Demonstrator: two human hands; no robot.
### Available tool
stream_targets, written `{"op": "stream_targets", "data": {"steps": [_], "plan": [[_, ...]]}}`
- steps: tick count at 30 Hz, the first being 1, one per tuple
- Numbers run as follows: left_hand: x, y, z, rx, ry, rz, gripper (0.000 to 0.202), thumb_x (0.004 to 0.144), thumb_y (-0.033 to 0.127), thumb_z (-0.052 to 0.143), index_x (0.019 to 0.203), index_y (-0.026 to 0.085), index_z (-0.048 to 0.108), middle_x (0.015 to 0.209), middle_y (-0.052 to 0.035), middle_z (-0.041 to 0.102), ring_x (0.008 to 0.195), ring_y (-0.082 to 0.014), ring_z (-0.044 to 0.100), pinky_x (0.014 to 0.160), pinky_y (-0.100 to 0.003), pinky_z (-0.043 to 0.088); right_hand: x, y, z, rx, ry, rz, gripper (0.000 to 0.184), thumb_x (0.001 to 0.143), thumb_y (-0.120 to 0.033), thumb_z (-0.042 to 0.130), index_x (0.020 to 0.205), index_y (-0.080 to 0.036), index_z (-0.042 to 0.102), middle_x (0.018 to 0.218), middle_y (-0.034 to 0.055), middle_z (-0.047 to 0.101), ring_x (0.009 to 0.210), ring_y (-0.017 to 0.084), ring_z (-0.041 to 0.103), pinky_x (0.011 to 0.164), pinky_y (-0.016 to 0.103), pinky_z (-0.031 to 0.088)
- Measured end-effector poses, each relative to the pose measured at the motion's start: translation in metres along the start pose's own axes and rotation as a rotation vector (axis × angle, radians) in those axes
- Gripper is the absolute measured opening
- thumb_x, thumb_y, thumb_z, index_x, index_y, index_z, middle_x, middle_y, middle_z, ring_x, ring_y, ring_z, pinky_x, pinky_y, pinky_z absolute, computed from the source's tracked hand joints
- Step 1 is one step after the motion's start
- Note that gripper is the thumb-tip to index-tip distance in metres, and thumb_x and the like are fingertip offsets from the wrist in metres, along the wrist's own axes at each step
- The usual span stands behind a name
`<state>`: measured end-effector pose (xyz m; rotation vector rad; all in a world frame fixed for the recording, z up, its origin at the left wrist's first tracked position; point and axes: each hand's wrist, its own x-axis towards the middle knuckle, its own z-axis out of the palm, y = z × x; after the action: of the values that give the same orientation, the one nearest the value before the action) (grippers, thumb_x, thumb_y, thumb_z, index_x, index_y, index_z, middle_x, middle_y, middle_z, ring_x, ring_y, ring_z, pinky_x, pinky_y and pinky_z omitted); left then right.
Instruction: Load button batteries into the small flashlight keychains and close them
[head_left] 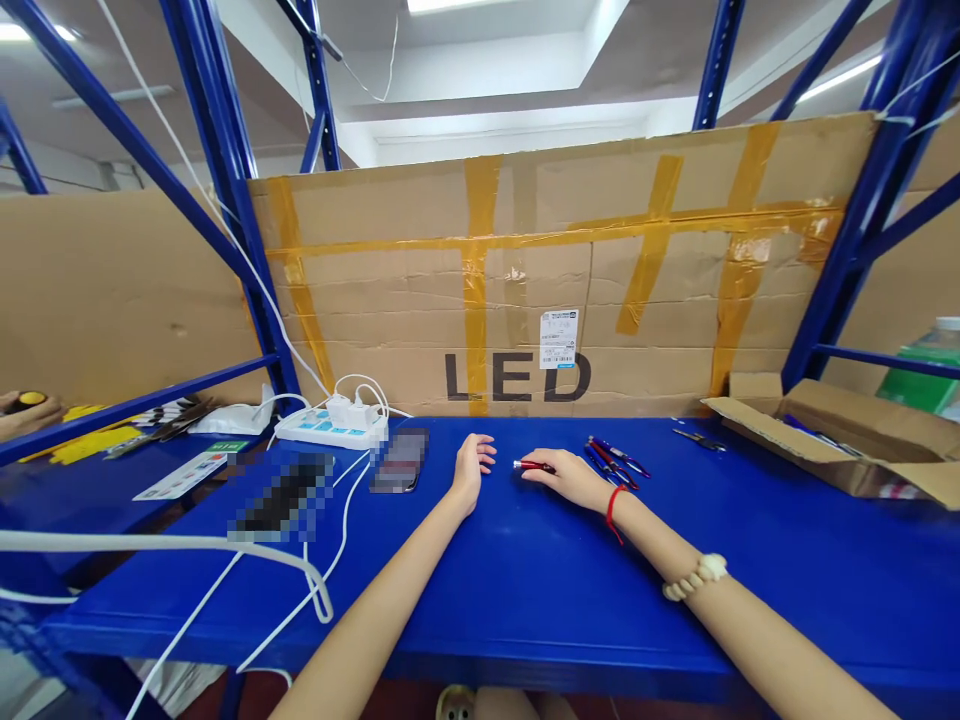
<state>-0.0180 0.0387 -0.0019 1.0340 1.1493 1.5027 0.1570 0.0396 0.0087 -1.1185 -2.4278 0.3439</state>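
My right hand (568, 478) rests on the blue table (525, 570) with its fingers closed round a small red pen (531, 466) that points left. A red string and a bead bracelet circle that wrist and forearm. A short way to the left, my left hand (470, 466) lies on the table with its fingers loosely spread and nothing in it. Just right of my right hand lies a small pile of pens (615, 460), red and blue.
A white power strip (330, 428) with chargers and white cables sits at the back left. An open cardboard box (832, 440) stands at the right. A taped cardboard sheet (555, 290) marked LED walls the back. Another person's hand (26, 410) shows at the far left.
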Motion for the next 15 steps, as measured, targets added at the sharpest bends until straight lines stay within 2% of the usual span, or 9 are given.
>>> {"op": "stream_targets", "data": {"steps": [15], "plan": [[0.0003, -0.0029, -0.0017, -0.016, 0.011, 0.005, 0.026, 0.074, 0.029, 0.036, 0.071, 0.014, 0.057, 0.065, -0.0029, 0.055, 0.051, -0.0090, 0.047, 0.045, -0.018, 0.033, -0.0008, -0.0041, -0.0002, -0.091, -0.068, -0.004, 0.031, 0.087, -0.046, 0.037, 0.091, -0.027, 0.061, 0.090, 0.0000, 0.067, 0.083, 0.018, 0.060, 0.067, 0.025, 0.040]]}}
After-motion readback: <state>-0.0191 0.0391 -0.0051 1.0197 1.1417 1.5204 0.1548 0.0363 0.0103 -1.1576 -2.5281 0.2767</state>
